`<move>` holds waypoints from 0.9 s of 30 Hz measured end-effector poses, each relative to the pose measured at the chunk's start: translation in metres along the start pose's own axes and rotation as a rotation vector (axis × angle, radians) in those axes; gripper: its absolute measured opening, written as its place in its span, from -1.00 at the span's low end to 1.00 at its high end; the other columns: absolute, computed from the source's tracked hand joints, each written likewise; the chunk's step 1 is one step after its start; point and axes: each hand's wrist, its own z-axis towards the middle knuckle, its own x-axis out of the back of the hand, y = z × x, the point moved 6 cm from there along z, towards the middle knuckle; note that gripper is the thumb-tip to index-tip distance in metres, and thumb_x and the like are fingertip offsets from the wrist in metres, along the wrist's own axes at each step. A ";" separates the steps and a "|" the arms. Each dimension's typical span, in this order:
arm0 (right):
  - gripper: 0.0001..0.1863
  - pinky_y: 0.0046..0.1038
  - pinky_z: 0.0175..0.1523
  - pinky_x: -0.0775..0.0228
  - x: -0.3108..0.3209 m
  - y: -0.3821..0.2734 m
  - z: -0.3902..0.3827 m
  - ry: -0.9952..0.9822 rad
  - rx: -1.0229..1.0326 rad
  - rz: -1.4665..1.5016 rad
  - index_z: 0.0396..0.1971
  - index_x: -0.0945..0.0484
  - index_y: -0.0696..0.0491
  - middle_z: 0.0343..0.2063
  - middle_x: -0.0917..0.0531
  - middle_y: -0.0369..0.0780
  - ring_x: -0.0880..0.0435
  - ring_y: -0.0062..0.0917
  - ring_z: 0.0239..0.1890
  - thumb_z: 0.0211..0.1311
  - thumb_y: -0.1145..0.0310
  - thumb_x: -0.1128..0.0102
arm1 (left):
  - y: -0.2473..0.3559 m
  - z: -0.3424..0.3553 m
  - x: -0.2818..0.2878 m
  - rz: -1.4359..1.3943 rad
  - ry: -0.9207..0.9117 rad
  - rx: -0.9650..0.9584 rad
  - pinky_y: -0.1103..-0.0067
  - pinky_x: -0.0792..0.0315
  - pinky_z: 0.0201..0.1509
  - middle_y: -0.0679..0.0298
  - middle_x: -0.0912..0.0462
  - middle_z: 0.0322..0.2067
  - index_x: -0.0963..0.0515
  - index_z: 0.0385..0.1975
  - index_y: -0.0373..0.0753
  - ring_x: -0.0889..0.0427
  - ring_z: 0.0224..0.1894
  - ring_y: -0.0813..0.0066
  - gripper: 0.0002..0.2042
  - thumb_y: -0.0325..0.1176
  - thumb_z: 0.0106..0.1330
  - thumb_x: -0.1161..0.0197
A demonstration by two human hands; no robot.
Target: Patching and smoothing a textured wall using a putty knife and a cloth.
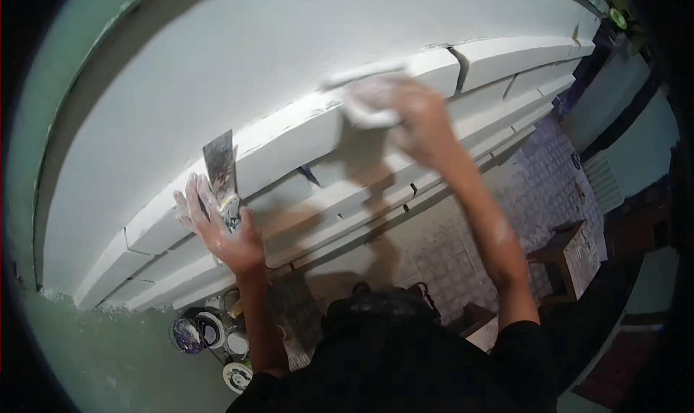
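My left hand (228,239), dusted white, grips a putty knife (219,160) between the thumb and fingers. Its stained metal blade points up, and the other fingers spread out over the white stepped moulding (296,142). Farther right, my right hand (397,109) is smeared by motion at the upper edge of the moulding. It is closed on a pale flat tool (365,74) with a long straight edge; the blur hides its exact kind. Fine cracks and rough patches mark the moulding's upper edge near both hands.
A smooth pale panel (238,48) lies beyond the moulding. Dark gaps cut across the moulding at several places. Buckets and cans (210,330) stand at lower left. A wooden stool-like piece (571,261) stands on the tiled floor (538,174) at right.
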 end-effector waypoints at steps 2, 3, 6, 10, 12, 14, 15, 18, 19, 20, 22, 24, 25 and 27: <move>-0.44 -0.38 0.13 -0.45 -0.010 -0.019 0.007 -0.064 0.048 0.036 -0.12 -0.64 -0.02 -0.11 -0.68 -0.22 -0.60 -0.34 0.02 -0.26 0.68 -0.06 | -0.006 -0.005 0.004 0.006 -0.004 0.022 -0.01 0.37 0.44 0.13 -0.20 0.34 -0.19 0.33 -0.27 0.05 0.46 0.05 -0.22 -0.51 -0.07 -0.15; -0.40 -0.39 0.12 -0.45 -0.008 -0.014 0.007 -0.063 0.074 -0.005 -0.09 -0.64 -0.01 -0.11 -0.68 -0.20 -0.61 -0.34 0.01 -0.24 0.75 -0.01 | -0.006 -0.005 0.001 -0.002 -0.005 0.012 -0.01 0.37 0.44 0.13 -0.20 0.34 -0.19 0.33 -0.27 0.05 0.46 0.05 -0.22 -0.51 -0.07 -0.15; -0.44 -0.39 0.10 -0.47 0.041 0.056 -0.003 0.018 -0.124 -0.090 -0.12 -0.66 -0.01 -0.13 -0.69 -0.18 -0.65 -0.35 -0.03 -0.15 0.77 0.02 | -0.004 -0.003 0.004 -0.019 -0.036 0.055 -0.05 0.39 0.42 0.13 -0.18 0.36 -0.23 0.31 -0.27 0.08 0.45 -0.08 -0.21 -0.57 -0.13 -0.09; -0.43 -0.36 0.15 -0.45 0.021 0.027 -0.018 0.117 -0.079 -0.117 -0.08 -0.65 -0.05 -0.11 -0.69 -0.19 -0.65 -0.39 -0.01 -0.10 0.77 0.03 | 0.001 -0.002 0.000 -0.029 -0.020 0.050 -0.03 0.36 0.43 0.13 -0.19 0.35 -0.21 0.32 -0.27 0.09 0.45 -0.09 -0.20 -0.58 -0.15 -0.09; -0.39 -0.31 0.23 -0.39 0.011 0.012 -0.021 0.156 0.022 -0.115 -0.03 -0.60 -0.02 -0.08 -0.66 -0.15 -0.61 -0.34 0.06 -0.14 0.77 0.03 | -0.002 -0.004 0.004 0.045 0.010 0.016 -0.03 0.34 0.43 0.12 -0.20 0.34 -0.20 0.33 -0.26 0.09 0.45 -0.09 -0.18 -0.59 -0.15 -0.09; -0.38 -0.28 0.21 -0.38 0.019 0.044 -0.038 0.178 -0.090 -0.238 -0.01 -0.57 0.02 -0.05 -0.63 -0.11 -0.57 -0.27 0.07 -0.21 0.72 0.00 | -0.002 -0.003 0.004 0.016 -0.016 0.037 0.01 0.39 0.45 0.14 -0.18 0.35 -0.17 0.34 -0.25 0.10 0.46 -0.02 -0.18 -0.58 -0.13 -0.09; -0.36 -0.27 0.18 -0.38 0.036 0.079 -0.047 0.194 -0.196 -0.336 0.00 -0.56 0.04 -0.03 -0.61 -0.09 -0.56 -0.22 0.06 -0.27 0.66 -0.04 | 0.000 -0.002 0.003 -0.009 -0.038 0.063 0.05 0.43 0.46 0.16 -0.17 0.36 -0.14 0.36 -0.23 0.11 0.47 0.06 -0.18 -0.57 -0.10 -0.09; -0.40 -0.30 0.07 -0.45 0.105 0.126 -0.043 0.228 -0.240 -0.398 -0.05 -0.59 0.02 -0.12 -0.64 -0.05 -0.62 -0.18 -0.09 -0.23 0.67 0.06 | 0.000 -0.002 0.000 0.000 -0.069 0.060 0.04 0.44 0.46 0.17 -0.16 0.36 -0.14 0.36 -0.22 0.12 0.47 0.07 -0.18 -0.56 -0.10 -0.09; -0.40 -0.31 0.05 -0.46 0.119 0.136 -0.042 0.189 -0.323 -0.410 -0.07 -0.61 0.00 -0.10 -0.63 -0.07 -0.62 -0.18 -0.08 -0.24 0.68 0.06 | 0.000 -0.003 0.000 -0.004 -0.088 0.074 0.03 0.44 0.46 0.17 -0.16 0.36 -0.14 0.36 -0.22 0.12 0.47 0.08 -0.19 -0.56 -0.09 -0.09; -0.40 -0.32 0.05 -0.46 0.118 0.137 -0.047 0.118 -0.327 -0.375 -0.09 -0.61 0.02 -0.10 -0.63 -0.07 -0.62 -0.18 -0.08 -0.25 0.68 0.06 | 0.002 -0.003 0.000 -0.008 -0.082 0.072 0.03 0.42 0.46 0.18 -0.16 0.37 -0.16 0.35 -0.20 0.11 0.47 0.07 -0.19 -0.56 -0.10 -0.09; -0.40 -0.33 0.05 -0.45 0.101 0.115 -0.033 0.038 -0.170 -0.228 -0.10 -0.62 0.03 -0.14 -0.64 -0.07 -0.63 -0.17 -0.12 -0.27 0.68 0.08 | -0.004 -0.003 0.003 0.042 -0.063 0.041 0.04 0.41 0.46 0.18 -0.16 0.37 -0.15 0.36 -0.19 0.11 0.47 0.06 -0.19 -0.56 -0.10 -0.08; -0.42 -0.34 0.00 -0.47 0.093 0.076 -0.016 -0.059 -0.061 -0.003 -0.10 -0.62 0.06 -0.25 -0.66 -0.01 -0.66 -0.16 -0.22 -0.25 0.62 0.09 | -0.004 -0.004 0.009 0.082 -0.050 -0.003 0.05 0.39 0.47 0.18 -0.15 0.37 -0.14 0.37 -0.18 0.11 0.46 0.03 -0.17 -0.55 -0.10 -0.08; -0.42 -0.34 0.00 -0.47 0.104 0.085 -0.017 -0.058 -0.064 -0.015 -0.10 -0.62 0.06 -0.25 -0.66 -0.01 -0.66 -0.16 -0.22 -0.25 0.62 0.09 | -0.004 -0.005 0.008 0.070 -0.049 -0.007 0.05 0.39 0.47 0.18 -0.15 0.37 -0.14 0.37 -0.18 0.11 0.46 0.03 -0.17 -0.55 -0.10 -0.08; -0.47 -0.33 -0.05 -0.48 0.160 0.148 -0.029 0.053 -0.441 -0.349 -0.14 -0.63 0.10 -0.29 -0.65 0.05 -0.68 -0.17 -0.28 -0.23 0.55 0.07 | -0.006 -0.005 0.007 0.055 -0.049 0.034 0.06 0.39 0.47 0.18 -0.14 0.38 -0.13 0.37 -0.18 0.12 0.46 0.02 -0.17 -0.54 -0.10 -0.08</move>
